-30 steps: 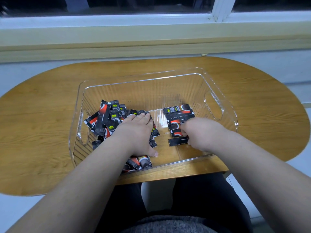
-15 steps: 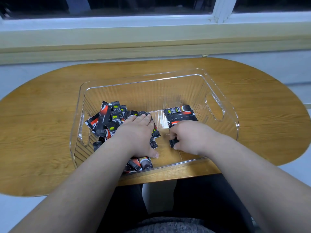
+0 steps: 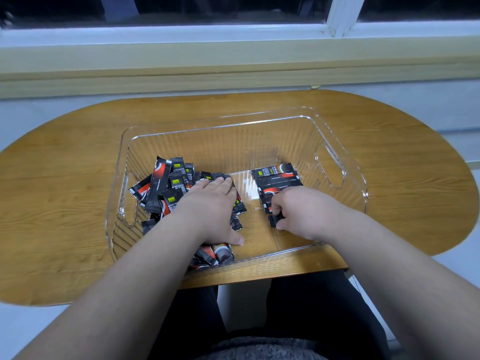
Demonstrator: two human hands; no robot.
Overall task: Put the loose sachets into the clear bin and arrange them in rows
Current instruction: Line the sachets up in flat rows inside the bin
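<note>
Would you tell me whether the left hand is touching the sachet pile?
Touching: the head view shows the left hand lying flat on the sachet pile.

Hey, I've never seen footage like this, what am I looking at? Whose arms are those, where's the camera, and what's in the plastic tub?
No machine here: a person wears a camera on the head, looking down at their own arms. On the wooden table sits a clear bin. The left hand rests flat on a loose pile of sachets. The right hand has one dark sachet in its grip, at the near end of a tidy row.
</note>
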